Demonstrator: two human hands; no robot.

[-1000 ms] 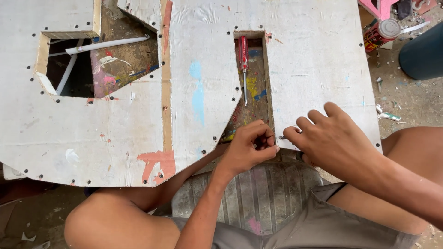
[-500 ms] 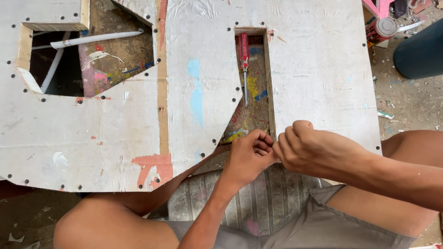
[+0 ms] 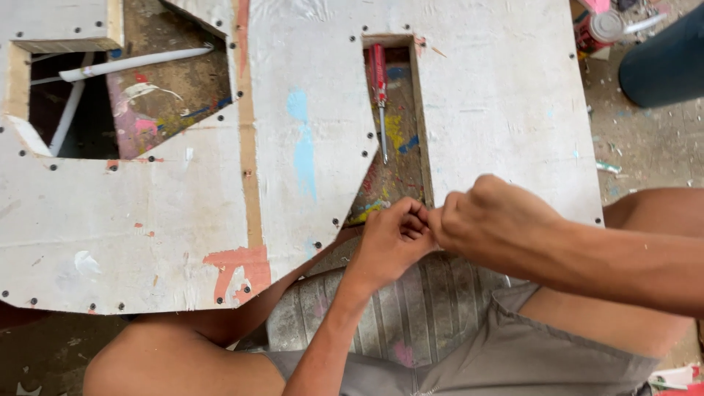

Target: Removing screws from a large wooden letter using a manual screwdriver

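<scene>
Right now both hands meet at the near edge of the white board [image 3: 183,213]: the left hand [image 3: 392,238] and right hand [image 3: 491,220] are pinched together on something too small to make out, fingertips touching. It looks light and fiddly, best gripped between thumb and forefinger. A red screwdriver [image 3: 378,88] lies untouched in the slot just beyond.

What the left hand [image 3: 392,238] and right hand [image 3: 491,220] pinch between their fingertips is hidden, and the white board [image 3: 499,110] is cut off at the top edge.
</scene>
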